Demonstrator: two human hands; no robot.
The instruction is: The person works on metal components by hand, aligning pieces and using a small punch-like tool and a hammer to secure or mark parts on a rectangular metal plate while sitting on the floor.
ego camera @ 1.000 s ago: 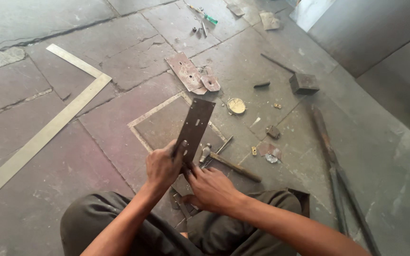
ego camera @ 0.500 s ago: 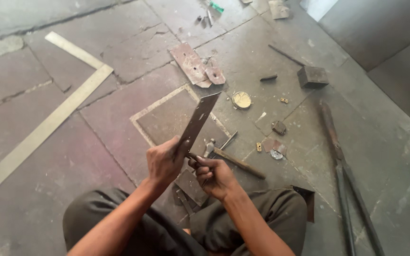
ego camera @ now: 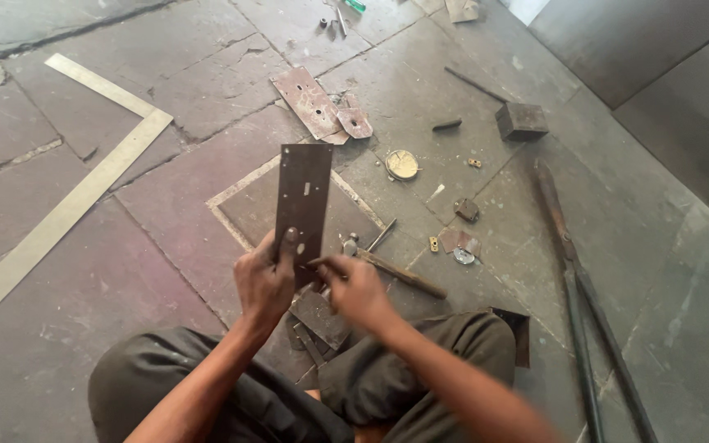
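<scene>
My left hand (ego camera: pixel 265 281) grips the lower end of a long dark metal plate (ego camera: pixel 304 197) and holds it upright over the floor. The plate has a small slot near its middle. My right hand (ego camera: pixel 358 288) is beside it, fingers pinched on a thin pencil-like tool (ego camera: pixel 320 262) whose tip touches the plate's lower right edge. A hammer (ego camera: pixel 383 264) with a wooden handle lies on the floor just beyond my right hand. Another metal piece (ego camera: pixel 320 316) lies under my hands, between my knees.
A large steel square (ego camera: pixel 67 209) lies on the stone floor at left. Rusty plates (ego camera: pixel 313 102), a round tin lid (ego camera: pixel 402 164), a metal block (ego camera: pixel 522 121), small scraps (ego camera: pixel 459 240) and long-handled shears (ego camera: pixel 578 279) lie ahead and to the right.
The plate has turned from a rightward tilt to nearly upright. My right hand has come up from below to the plate's lower edge with the thin tool.
</scene>
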